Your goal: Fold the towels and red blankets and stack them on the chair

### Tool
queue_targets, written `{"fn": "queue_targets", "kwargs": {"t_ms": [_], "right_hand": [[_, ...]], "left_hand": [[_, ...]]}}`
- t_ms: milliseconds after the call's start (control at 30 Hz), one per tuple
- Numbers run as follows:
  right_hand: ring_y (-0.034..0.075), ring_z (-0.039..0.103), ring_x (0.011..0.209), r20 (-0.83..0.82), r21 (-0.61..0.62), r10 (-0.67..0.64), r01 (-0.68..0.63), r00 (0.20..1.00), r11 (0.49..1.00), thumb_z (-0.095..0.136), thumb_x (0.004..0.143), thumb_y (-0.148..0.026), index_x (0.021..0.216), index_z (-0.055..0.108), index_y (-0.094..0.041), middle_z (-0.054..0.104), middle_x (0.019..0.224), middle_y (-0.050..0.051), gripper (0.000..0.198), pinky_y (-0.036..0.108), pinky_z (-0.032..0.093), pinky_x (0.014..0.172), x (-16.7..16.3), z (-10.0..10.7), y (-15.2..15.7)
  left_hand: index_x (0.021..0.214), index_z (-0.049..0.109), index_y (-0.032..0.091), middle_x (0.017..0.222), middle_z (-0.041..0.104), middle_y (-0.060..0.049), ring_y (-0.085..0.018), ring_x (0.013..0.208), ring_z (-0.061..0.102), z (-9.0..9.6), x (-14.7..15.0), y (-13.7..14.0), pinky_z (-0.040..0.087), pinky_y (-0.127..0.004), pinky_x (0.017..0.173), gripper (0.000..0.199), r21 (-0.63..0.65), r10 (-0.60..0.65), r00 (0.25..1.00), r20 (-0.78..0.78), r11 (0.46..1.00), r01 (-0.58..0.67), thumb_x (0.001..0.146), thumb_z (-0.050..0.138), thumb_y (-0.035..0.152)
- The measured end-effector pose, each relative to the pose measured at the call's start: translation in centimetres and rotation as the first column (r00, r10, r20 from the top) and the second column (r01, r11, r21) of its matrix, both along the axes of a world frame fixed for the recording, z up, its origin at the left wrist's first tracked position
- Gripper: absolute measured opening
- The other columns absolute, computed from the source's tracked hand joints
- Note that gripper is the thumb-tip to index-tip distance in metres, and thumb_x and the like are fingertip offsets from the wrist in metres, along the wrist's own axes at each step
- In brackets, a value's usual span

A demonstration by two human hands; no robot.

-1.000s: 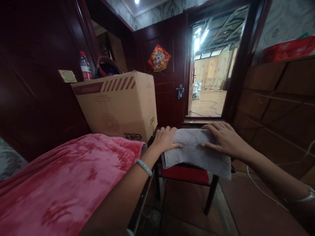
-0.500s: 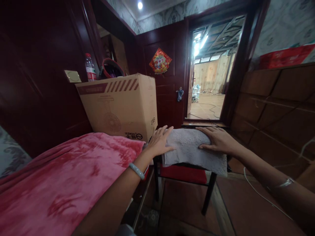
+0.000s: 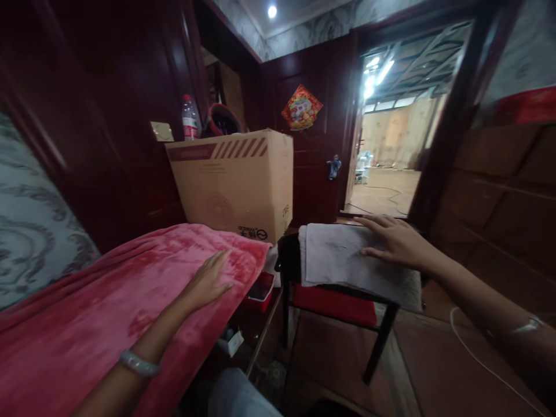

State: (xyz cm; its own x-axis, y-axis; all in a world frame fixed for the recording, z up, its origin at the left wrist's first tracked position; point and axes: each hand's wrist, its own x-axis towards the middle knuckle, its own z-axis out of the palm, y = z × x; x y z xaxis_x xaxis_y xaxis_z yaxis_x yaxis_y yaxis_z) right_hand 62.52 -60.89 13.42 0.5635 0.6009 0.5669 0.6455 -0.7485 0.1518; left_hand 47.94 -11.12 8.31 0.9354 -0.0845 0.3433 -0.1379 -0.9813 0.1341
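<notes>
A folded grey towel [image 3: 332,255] lies over the top of a black-framed chair [image 3: 284,307] with a red seat. My right hand [image 3: 393,240] rests on the towel's right part, fingers stretched and thumb apart, not gripping it. To the left, my left hand [image 3: 208,284] is open above or on a pink fleece blanket [image 3: 160,260]; I cannot tell whether it touches. The blanket covers a surface whose shape is hidden.
Behind the blanket stands a large cardboard box [image 3: 226,185] with a bottle [image 3: 190,119] by its top. A red container [image 3: 262,292] sits between blanket and chair. A white cord [image 3: 478,359] runs across the floor at right. An open doorway [image 3: 386,145] is at the back.
My left hand has left the towel and moved left over the blanket. The right hand stays on the towel. The view has turned slightly left.
</notes>
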Motion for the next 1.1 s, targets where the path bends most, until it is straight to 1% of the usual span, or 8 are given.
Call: {"fn": "queue_targets", "kwargs": {"t_ms": [167, 300, 467, 567, 667, 833, 967, 1100], "right_hand": [[0.034, 0.057, 0.124, 0.099, 0.154, 0.274, -0.287, 0.956, 0.945, 0.042, 0.100, -0.054, 0.143, 0.054, -0.023, 0.059, 0.138, 0.014, 0.054, 0.054, 0.048, 0.104, -3.5, -0.9, 8.0], [0.029, 0.063, 0.117, -0.042, 0.156, 0.600, -0.588, 0.799, 0.794, 0.044, 0.101, -0.042, 0.131, 0.064, -0.024, 0.064, 0.131, 0.013, 0.040, 0.049, 0.054, 0.099, -6.5, -5.6, 17.4], [0.028, 0.063, 0.118, -0.217, 0.241, 0.804, -0.768, 0.553, 0.594, 0.046, 0.099, -0.032, 0.129, 0.066, -0.025, 0.064, 0.131, 0.014, 0.037, 0.049, 0.056, 0.097, -10.7, -11.8, 29.3], [0.029, 0.061, 0.121, -0.257, 0.255, 0.862, -0.830, 0.437, 0.497, 0.046, 0.098, -0.033, 0.137, 0.062, -0.026, 0.062, 0.134, 0.015, 0.042, 0.052, 0.054, 0.099, -13.2, -12.8, 35.6], [0.031, 0.057, 0.128, -0.254, 0.250, 0.900, -0.875, 0.354, 0.415, 0.048, 0.098, -0.036, 0.146, 0.055, -0.025, 0.058, 0.141, 0.016, 0.049, 0.055, 0.049, 0.106, -15.6, -13.1, 41.6], [0.033, 0.041, 0.144, -0.305, 0.155, 0.869, -0.880, 0.390, 0.450, 0.046, 0.099, -0.045, 0.152, 0.048, -0.024, 0.046, 0.154, 0.017, 0.057, 0.059, 0.039, 0.113, -18.5, -16.7, 48.0], [0.032, 0.037, 0.147, -0.335, 0.066, 0.840, -0.879, 0.426, 0.472, 0.039, 0.101, -0.050, 0.151, 0.049, -0.030, 0.044, 0.157, 0.011, 0.054, 0.062, 0.036, 0.114, -18.6, -20.5, 48.8], [0.031, 0.037, 0.147, -0.312, 0.082, 0.849, -0.878, 0.427, 0.472, 0.038, 0.100, -0.054, 0.150, 0.049, -0.029, 0.044, 0.157, 0.010, 0.057, 0.061, 0.037, 0.114, -17.8, -22.1, 48.6]], "left_hand": [[0.156, 0.035, 0.013, 0.162, 0.038, -0.015, -0.029, 0.151, 0.034, -1.8, -9.1, 6.8, 0.029, -0.044, 0.124, 0.075, 0.026, 0.336, 0.937, -0.100, 0.942, -0.335, 0.090, 0.054, 0.041], [0.150, 0.043, 0.012, 0.158, 0.045, -0.017, -0.028, 0.148, 0.039, -3.4, -18.3, 10.0, 0.032, -0.041, 0.122, 0.066, 0.098, 0.587, 0.780, -0.217, 0.808, -0.581, 0.090, 0.053, 0.037], [0.155, 0.037, 0.010, 0.163, 0.034, -0.020, -0.033, 0.152, 0.031, -4.6, -28.9, 10.5, 0.026, -0.053, 0.122, 0.066, 0.170, 0.826, 0.493, -0.275, 0.546, -0.820, 0.097, 0.041, 0.042], [0.156, 0.035, 0.011, 0.165, 0.029, -0.020, -0.035, 0.154, 0.023, -5.6, -33.4, 10.0, 0.019, -0.059, 0.122, 0.066, 0.211, 0.900, 0.355, -0.255, 0.410, -0.888, 0.100, 0.036, 0.045], [0.156, 0.038, 0.015, 0.165, 0.030, -0.020, -0.035, 0.154, 0.025, -7.3, -35.9, 9.2, 0.019, -0.062, 0.121, 0.064, 0.210, 0.927, 0.288, -0.242, 0.339, -0.917, 0.100, 0.036, 0.046], [0.156, 0.039, 0.020, 0.165, 0.032, -0.016, -0.033, 0.153, 0.028, -9.3, -36.7, 8.1, 0.020, -0.058, 0.123, 0.061, 0.170, 0.945, 0.267, -0.189, 0.299, -0.939, 0.101, 0.036, 0.046], [0.156, 0.039, 0.017, 0.165, 0.030, -0.017, -0.034, 0.154, 0.026, -9.5, -36.7, 8.0, 0.018, -0.059, 0.123, 0.062, 0.123, 0.937, 0.286, -0.201, 0.313, -0.942, 0.101, 0.038, 0.046], [0.156, 0.039, 0.020, 0.164, 0.034, -0.015, -0.035, 0.153, 0.027, -9.7, -36.9, 7.7, 0.020, -0.062, 0.122, 0.062, 0.091, 0.928, 0.315, -0.201, 0.338, -0.937, 0.101, 0.040, 0.048]]}}
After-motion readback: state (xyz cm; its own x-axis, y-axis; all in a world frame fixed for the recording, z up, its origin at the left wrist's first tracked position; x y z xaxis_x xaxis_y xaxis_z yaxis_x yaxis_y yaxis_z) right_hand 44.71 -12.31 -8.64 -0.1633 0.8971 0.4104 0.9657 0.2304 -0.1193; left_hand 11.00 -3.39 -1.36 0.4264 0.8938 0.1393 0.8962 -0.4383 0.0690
